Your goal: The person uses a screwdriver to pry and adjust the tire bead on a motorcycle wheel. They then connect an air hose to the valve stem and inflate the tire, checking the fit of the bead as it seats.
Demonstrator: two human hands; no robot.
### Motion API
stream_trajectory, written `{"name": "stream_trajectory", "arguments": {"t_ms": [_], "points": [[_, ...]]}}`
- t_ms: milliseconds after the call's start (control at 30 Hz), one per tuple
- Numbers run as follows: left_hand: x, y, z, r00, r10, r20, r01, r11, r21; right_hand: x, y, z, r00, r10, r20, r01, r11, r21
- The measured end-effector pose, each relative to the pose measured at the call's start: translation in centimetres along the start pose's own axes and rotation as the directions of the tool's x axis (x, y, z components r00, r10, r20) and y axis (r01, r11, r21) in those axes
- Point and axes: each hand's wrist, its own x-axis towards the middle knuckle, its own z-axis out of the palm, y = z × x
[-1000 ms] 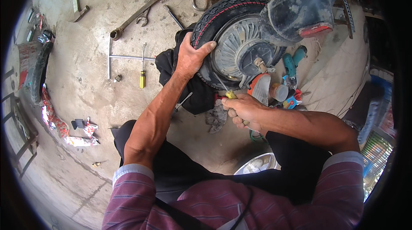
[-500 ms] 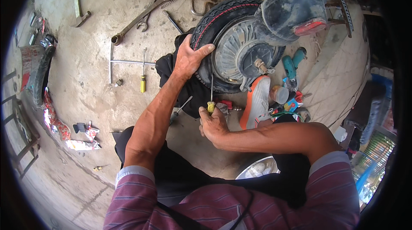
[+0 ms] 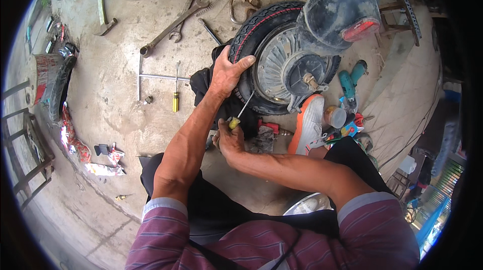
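Note:
A black tire with a red stripe sits on a grey hub-motor wheel in front of me. My left hand grips the tire's left side, thumb on the sidewall and fingers behind the tread. Closed around a screwdriver's yellow handle, my right hand is below the wheel. The screwdriver's shaft slants up to the lower left part of the rim, where its tip meets the tire edge. Bunched black cloth lies under the tire and beside my left wrist.
A dirty black mudguard overhangs the wheel. My orange-and-white shoe stands just below the axle. Wrenches, a second yellow screwdriver, a T-shaped wrench and a hammer lie leftward; a teal power drill lies right.
My right hand has swung left, tilting the screwdriver from nearly upright to a slant with its handle toward the left. My left hand keeps its hold on the tire. The view has shifted slightly.

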Motion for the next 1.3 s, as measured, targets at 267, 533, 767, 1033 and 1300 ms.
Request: {"name": "stream_trajectory", "arguments": {"t_ms": [267,533,767,1033,1300], "points": [[-0.3,0.5,0.0,1.000,-0.014,-0.010,0.015,0.989,0.149,1.6,1.4,-1.0,0.975,-0.208,0.074,0.209,0.978,-0.008],[-1.0,1.5,0.3,0.998,-0.050,0.028,0.048,0.996,0.070,4.0,3.5,0.9,0.954,-0.290,-0.070,0.293,0.955,0.039],[-1.4,0.2,-0.2,0.994,-0.108,0.014,0.108,0.994,-0.032,4.4,4.2,0.4,0.958,-0.283,-0.052,0.285,0.958,0.036],[-3.2,-0.6,-0.1,0.991,-0.129,0.022,0.129,0.991,0.024,1.6,0.8,-2.4,0.970,-0.162,0.181,0.168,0.986,-0.019],[-1.0,1.1,0.5,0.993,0.065,-0.100,-0.039,0.969,0.243,2.4,1.0,-2.4,0.943,-0.272,0.191,0.297,0.948,-0.115]]}}
